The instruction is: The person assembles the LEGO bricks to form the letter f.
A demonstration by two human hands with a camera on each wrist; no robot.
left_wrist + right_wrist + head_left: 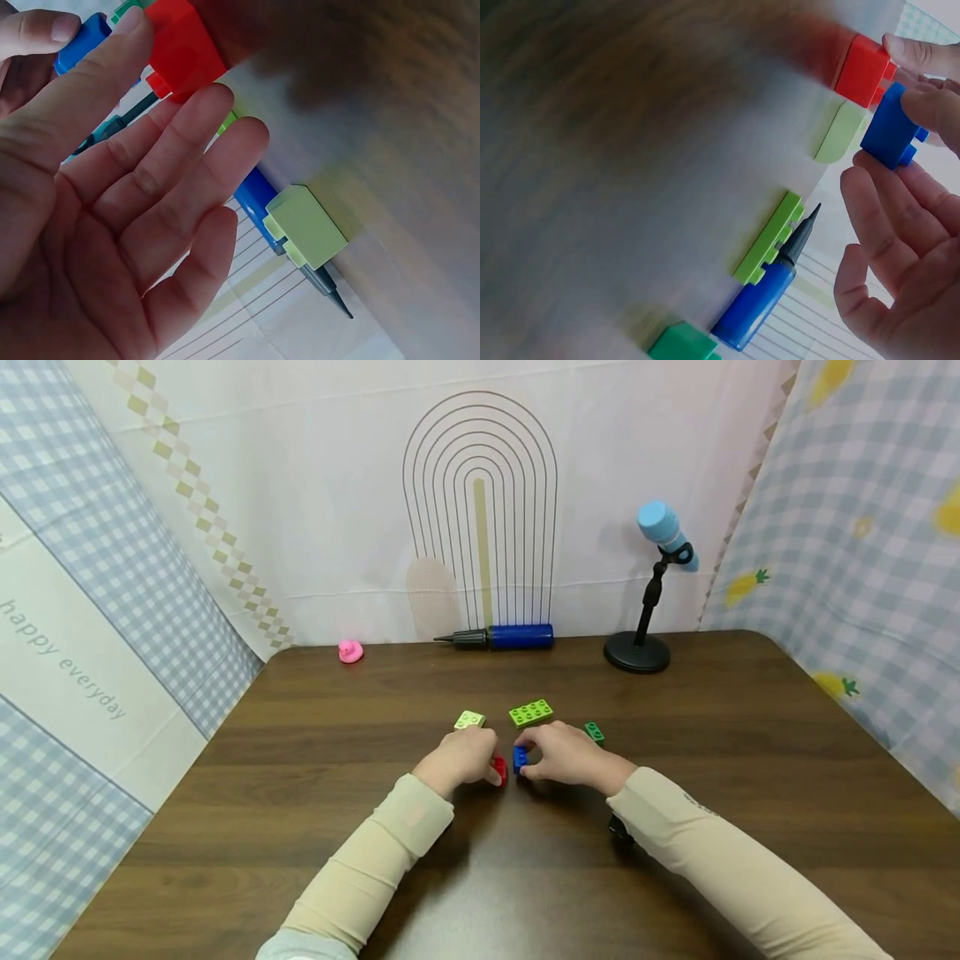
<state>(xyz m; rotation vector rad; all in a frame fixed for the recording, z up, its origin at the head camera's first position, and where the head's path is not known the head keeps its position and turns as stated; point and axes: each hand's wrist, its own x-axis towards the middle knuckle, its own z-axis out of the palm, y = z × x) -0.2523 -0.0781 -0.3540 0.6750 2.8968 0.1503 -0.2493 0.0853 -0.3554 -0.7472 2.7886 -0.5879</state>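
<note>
Pinching a small red studded plastic brick [499, 771], the left hand [467, 755] sits near the middle of a dark brown wood-grain table [225, 827] in the head view. Just across a narrow gap, the right hand [562, 754] grips a small blue studded plastic brick [520, 758] between thumb and fingers. Beyond the left hand lies a pale yellow-green studded brick [469, 719], partly hidden by it. A flat, long lime-green studded brick [531, 713] lies beyond the right hand, and a small dark green studded brick [594, 732] is near that wrist. Along the back edge are a pink toy duck [350, 651], a blue hand pump with a black pointed nozzle [521, 637] and a light blue microphone-shaped object [663, 527] on a black round-based stand [637, 652]. Both forearms wear beige sleeves [720, 852].

From the left wrist, the thumb overlaps one side of the red brick and fingertips meet its lower edge; the remaining fingers are bent and hold nothing. The pale brick stands apart, with the pump behind it. The blue brick shows at upper left, with fingers of the right hand against it.

From the right wrist, the thumb presses one face of the blue brick and fingertips support the opposite side, its studs facing up from the table. The lower fingers curve free. The red brick appears just behind the blue one, the left thumb on it; whether either brick touches the table, I cannot tell. The lime-green brick lies well apart, before the pump, and the dark green brick is cut off by the bottom edge.
</note>
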